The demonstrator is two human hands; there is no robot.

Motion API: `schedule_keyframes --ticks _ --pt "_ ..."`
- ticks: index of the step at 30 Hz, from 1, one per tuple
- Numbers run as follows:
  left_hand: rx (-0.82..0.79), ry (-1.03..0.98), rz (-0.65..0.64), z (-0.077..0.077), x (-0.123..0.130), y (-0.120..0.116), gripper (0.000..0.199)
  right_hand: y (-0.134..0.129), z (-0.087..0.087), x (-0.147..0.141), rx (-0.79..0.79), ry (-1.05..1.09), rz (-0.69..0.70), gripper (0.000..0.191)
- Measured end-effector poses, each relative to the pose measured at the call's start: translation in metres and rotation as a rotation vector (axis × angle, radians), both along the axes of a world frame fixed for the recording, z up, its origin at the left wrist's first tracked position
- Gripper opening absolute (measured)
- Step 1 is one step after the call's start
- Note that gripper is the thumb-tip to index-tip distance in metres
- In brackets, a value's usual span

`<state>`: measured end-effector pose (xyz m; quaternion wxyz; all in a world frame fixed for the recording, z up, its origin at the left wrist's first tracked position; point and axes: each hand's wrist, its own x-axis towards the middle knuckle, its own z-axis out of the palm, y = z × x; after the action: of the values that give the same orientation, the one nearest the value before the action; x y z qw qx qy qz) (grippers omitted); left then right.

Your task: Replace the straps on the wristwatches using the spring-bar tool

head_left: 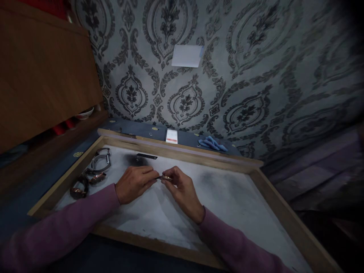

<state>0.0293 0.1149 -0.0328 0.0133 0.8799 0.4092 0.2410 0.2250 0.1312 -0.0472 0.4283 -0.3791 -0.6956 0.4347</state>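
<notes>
Over the middle of a wood-framed tray [258, 189] with a white bottom, my two hands meet at a small gold-toned piece [166, 177], perhaps a watch part. My right hand [183, 191] pinches it between thumb and fingers. My left hand [136, 184] is closed on a thin dark piece [159, 177] that touches or joins the gold-toned one; its exact shape is too small to tell. Several watches lie at the tray's left side, among them a silver one [101, 162] and a dark one with a gold-toned case [78, 192]. Behind my left hand lies a flat black strip [146, 156].
Beyond the tray's back edge, a small white box [171, 136] and a crumpled blue cloth [212, 143] rest on the blue table cover. A wooden cabinet [48, 72] stands at the left. White paper [187, 56] is on the patterned wall. A bowl [84, 113] sits below the cabinet.
</notes>
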Motion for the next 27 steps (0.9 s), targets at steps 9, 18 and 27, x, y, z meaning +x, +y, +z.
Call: schedule_keyframes --ticks 9,18,27 --pt "0.364 0.007 -0.008 0.010 0.006 -0.008 0.031 -0.008 0.003 -0.002 0.184 0.082 -0.053 0.010" --pt "0.288 -0.147 -0.051 0.015 0.009 -0.013 0.029 -0.015 0.007 -0.002 0.259 0.140 -0.046 0.013" --pt "-0.221 -0.430 -0.156 0.020 0.007 -0.008 0.021 -0.009 0.008 0.005 0.235 0.038 0.012 0.008"
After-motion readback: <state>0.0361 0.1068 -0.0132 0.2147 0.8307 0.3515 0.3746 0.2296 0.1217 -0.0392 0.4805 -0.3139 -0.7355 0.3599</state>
